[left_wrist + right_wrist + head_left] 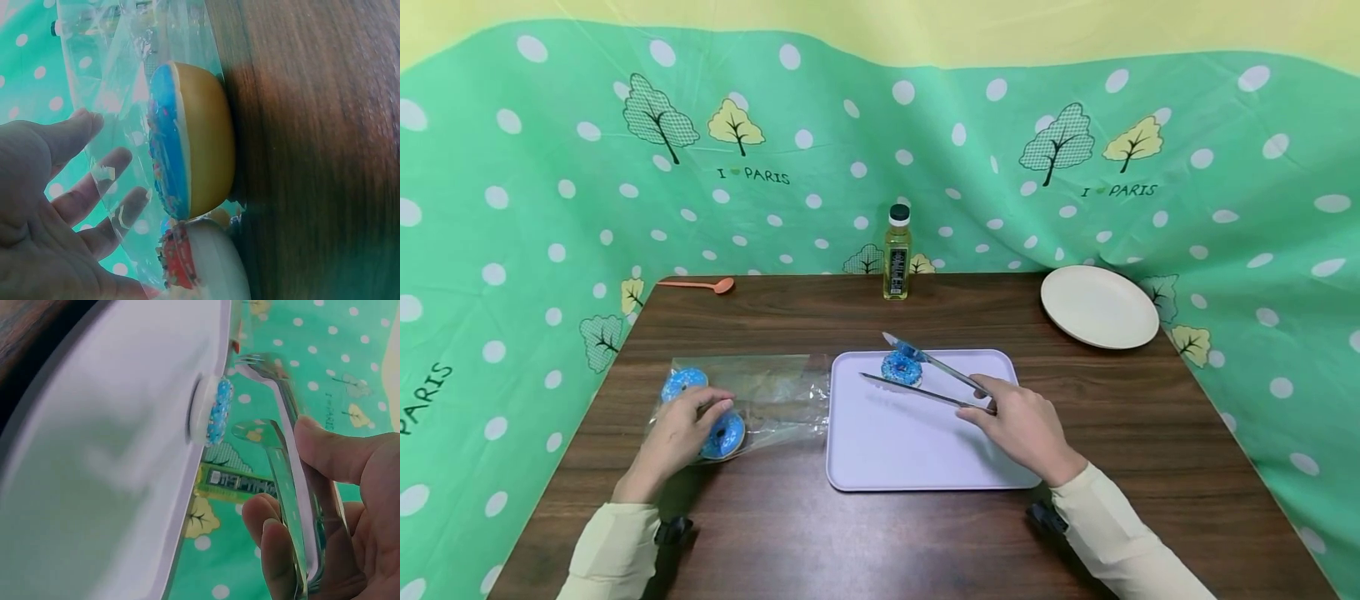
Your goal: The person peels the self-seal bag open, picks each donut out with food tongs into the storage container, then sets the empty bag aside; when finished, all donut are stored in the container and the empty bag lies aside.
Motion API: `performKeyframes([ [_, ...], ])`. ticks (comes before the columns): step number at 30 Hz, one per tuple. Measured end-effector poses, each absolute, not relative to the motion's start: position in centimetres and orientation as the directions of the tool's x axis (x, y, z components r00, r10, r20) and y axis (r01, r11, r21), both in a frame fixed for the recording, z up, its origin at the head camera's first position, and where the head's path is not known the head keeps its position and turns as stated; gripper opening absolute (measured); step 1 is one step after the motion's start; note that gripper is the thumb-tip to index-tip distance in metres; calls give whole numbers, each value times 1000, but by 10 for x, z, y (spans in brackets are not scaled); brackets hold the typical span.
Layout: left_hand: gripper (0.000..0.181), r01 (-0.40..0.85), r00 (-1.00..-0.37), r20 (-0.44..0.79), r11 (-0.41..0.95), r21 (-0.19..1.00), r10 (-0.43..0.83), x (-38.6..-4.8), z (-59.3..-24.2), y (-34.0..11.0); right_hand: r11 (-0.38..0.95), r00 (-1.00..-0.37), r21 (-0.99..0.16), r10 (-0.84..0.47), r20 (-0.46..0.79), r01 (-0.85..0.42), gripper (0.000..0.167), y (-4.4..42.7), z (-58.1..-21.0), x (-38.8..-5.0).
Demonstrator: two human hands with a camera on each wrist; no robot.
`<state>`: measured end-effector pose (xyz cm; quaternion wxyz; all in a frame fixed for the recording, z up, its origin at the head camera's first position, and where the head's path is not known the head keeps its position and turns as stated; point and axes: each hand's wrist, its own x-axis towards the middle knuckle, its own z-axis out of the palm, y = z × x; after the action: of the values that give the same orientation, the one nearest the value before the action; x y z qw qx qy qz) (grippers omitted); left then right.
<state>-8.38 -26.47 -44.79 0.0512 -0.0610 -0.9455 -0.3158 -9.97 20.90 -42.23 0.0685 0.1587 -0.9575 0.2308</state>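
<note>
In my head view, the right hand (1022,421) holds the tongs (953,372), and I see their two arms wide apart. A blue donut (900,369) sits on the tray (917,450) by its far edge, a bit left of the middle. It lies to the left of the right hand, and farther off. One arm of the tongs crosses its far side, and the other is on its near side. The left hand (681,429) is over a clear bag (782,400) on the left. Two bag donuts (724,436) with blue tops peek out, one on the hand's far side and one on its right. The bag's right end reaches the tray. At the table's far side I see an orange spoon on the left, a bottle (897,258) in the middle and a plate (1100,308) on the right.

In my left wrist view, the left hand's fingers are spread by the bag. A blue-topped donut and a red donut (178,256) lie just beside them. I cannot tell if the fingers touch the plastic.

In my right wrist view, the thumb and fingers hold the tongs. Their tips are over the tray's donut, apart from it.
</note>
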Motion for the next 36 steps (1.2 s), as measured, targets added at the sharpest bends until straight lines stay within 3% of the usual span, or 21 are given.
performKeyframes([
  [20, 26, 129, -990, 118, 787, 603, 73, -84, -447, -265, 819, -913, -402, -362, 190, -409, 51, 172, -426, -102],
  [36, 28, 114, -993, 103, 777, 619, 64, -83, -445, -266, 777, -882, -419, -432, 187, -470, 38, 146, -428, -103],
])
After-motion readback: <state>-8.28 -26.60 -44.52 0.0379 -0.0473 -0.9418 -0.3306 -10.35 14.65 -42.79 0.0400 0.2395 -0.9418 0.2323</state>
